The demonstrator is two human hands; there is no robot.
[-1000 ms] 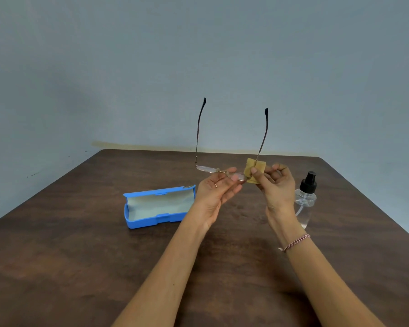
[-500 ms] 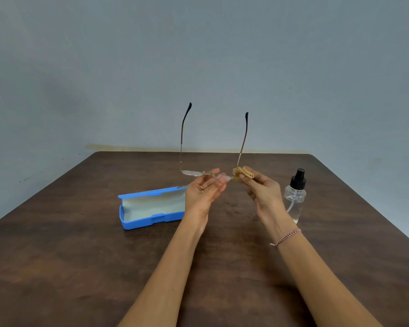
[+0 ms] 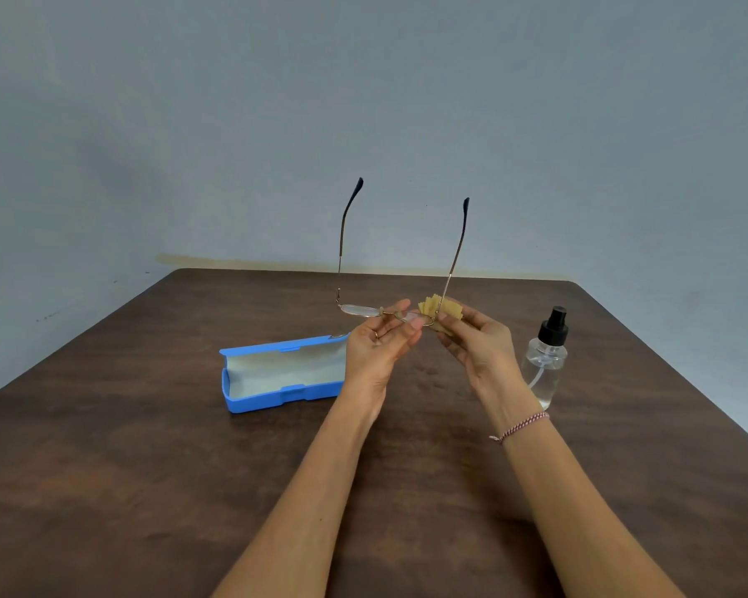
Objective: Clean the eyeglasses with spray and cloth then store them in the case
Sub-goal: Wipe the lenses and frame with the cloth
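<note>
Thin gold-rimmed eyeglasses (image 3: 357, 309) are held above the table with both temples pointing up. My left hand (image 3: 376, 345) pinches the frame near the bridge and the right lens. My right hand (image 3: 478, 340) holds a folded yellow cloth (image 3: 440, 309) pressed around the right lens end, where the right temple rises. The blue glasses case (image 3: 277, 375) lies open on the table left of my left hand, its pale lining showing. A clear spray bottle (image 3: 546, 360) with a black pump top stands upright just right of my right wrist.
The dark brown wooden table (image 3: 147, 468) stretches to a grey wall at the back. Its right edge runs diagonally close behind the spray bottle. A braided bracelet (image 3: 521, 426) sits on my right wrist.
The cloth has shifted in my right hand from flat, to bunched, to fanned around the right lens. The glasses and both hands have stayed roughly in place above the table.
</note>
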